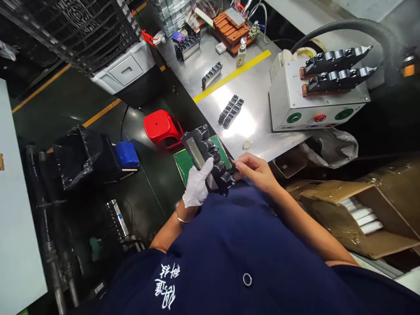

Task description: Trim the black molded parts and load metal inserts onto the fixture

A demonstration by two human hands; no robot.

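My left hand (197, 181), in a white glove, grips a black moulded plastic part (205, 155) with round hollows along one side and a pale flat strip along the other. The part is tilted in front of my body, over a green board (183, 165). Close to its lower right end is my bare right hand (252, 168), thumb and forefinger pinched together. Something thin and dark seems to stick out from those fingertips, too small to name. On the metal table (210, 109), two similar black parts (231, 111) lie side by side.
At the table's right stands a grey control box (318, 96) with buttons and two black parts on top. Yellow tape (232, 75) crosses the table; a small bottle (241, 52) stands beyond it. A red stool (160, 127) is at left, an open cardboard box (364, 218) at right.
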